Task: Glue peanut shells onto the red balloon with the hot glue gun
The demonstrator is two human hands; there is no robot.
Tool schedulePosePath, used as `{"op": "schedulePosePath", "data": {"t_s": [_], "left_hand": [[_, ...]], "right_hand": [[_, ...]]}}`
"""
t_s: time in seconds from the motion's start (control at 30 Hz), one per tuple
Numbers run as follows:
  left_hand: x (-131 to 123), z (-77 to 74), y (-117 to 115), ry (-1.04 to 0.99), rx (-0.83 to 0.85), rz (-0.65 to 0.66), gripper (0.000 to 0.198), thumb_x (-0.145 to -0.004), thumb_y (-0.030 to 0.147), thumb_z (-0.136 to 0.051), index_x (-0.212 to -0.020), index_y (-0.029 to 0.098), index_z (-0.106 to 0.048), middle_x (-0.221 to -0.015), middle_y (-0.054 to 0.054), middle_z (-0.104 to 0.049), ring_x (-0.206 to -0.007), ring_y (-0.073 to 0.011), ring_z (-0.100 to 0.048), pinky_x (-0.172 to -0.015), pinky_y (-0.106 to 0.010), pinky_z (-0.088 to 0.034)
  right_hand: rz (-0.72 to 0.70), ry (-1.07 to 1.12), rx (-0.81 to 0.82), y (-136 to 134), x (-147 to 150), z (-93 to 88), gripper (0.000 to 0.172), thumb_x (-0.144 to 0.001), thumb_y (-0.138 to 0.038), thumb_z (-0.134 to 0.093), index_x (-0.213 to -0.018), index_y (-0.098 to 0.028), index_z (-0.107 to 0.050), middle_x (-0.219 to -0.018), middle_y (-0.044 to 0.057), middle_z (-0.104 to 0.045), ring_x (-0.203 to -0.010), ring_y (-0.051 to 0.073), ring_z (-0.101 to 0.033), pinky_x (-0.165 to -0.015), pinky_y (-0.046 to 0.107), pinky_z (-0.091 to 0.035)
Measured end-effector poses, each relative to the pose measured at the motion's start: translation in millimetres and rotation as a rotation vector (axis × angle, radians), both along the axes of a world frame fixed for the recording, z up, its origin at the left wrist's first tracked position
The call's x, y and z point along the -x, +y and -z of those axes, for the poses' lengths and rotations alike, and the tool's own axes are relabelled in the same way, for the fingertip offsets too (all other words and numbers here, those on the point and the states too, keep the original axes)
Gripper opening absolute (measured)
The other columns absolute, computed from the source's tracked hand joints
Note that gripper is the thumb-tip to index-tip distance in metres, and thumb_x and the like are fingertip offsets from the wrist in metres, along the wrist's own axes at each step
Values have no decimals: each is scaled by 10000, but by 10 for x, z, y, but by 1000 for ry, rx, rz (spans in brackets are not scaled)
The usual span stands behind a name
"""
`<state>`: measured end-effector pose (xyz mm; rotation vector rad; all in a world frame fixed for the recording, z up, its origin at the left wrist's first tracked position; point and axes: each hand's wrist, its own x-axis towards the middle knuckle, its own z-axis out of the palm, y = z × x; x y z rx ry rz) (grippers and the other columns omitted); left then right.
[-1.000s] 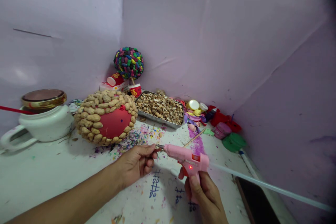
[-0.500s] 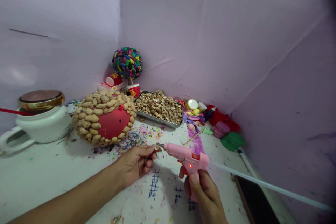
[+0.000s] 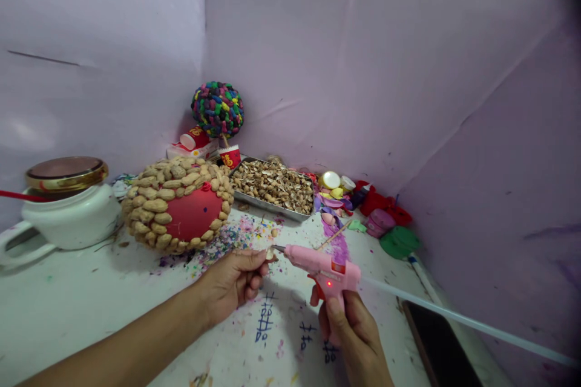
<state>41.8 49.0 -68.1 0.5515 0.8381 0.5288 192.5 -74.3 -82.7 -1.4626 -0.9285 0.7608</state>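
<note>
My left hand pinches a small piece of peanut shell between thumb and finger. Wrapped around the handle of a pink glue gun is my right hand. The gun's metal nozzle points left and is at the shell's edge; its red light is lit, and a long clear glue stick sticks out of its back. Behind my left hand sits a red balloon partly covered with peanut shells, its bare red side showing. A metal tray full of shells lies behind the gun.
A white mug with a gold-rimmed lid stands at the left. A multicoloured ball on a stick rises from a red cup at the back. Green and pink tubs and a dark phone are at the right.
The view has shifted slightly, so the background things sit a little further left. Both hands keep nearly the same pose, with the nozzle still at the shell piece.
</note>
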Motion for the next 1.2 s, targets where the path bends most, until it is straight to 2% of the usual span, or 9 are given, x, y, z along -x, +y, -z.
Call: {"op": "schedulePosePath", "data": {"t_s": [0.23, 0.57, 0.8, 1.03, 1.2], "left_hand": [[-2, -13, 12, 1, -25, -15, 122, -755, 132, -572, -642, 120, -530, -541, 23, -523, -372, -37, -414, -365, -145, -274], [11, 0, 40, -17, -23, -21, 107, -743, 137, -585, -643, 110, -562, -546, 21, -519, -374, -34, -415, -364, -137, -270], [6, 16, 28, -25, -43, -29, 117, -714, 152, -607, -619, 127, -543, -541, 24, -536, -371, -42, -426, -364, -143, -283], [25, 40, 45, -21, -124, 52, 142, -711, 239, -614, -652, 112, -589, -562, 1, -573, -364, -53, -447, -338, -155, -270], [32, 56, 75, -32, -148, 42, 173, -703, 233, -649, -621, 94, -588, -538, -3, -568, -360, -45, -441, -336, -148, -294]], "right_hand": [[-12, -25, 18, -14, -28, 12, 344, -805, -502, -476, -809, -174, -578, -520, -41, -439, -479, 115, -374, -461, 237, -292], [5, -173, 28, -31, -85, 32, 355, -813, -519, -447, -786, -193, -583, -512, -33, -447, -486, 133, -376, -467, 245, -302], [-22, -117, 35, -36, -63, 38, 357, -797, -523, -474, -764, -189, -596, -522, -30, -447, -491, 128, -405, -474, 238, -324], [-66, -109, 37, -40, -77, 35, 377, -803, -528, -464, -773, -184, -614, -515, -26, -439, -487, 127, -397, -471, 242, -327], [-112, -61, 23, -38, -71, 15, 383, -798, -536, -462, -761, -180, -598, -518, -30, -432, -475, 119, -386, -470, 242, -318]]}}
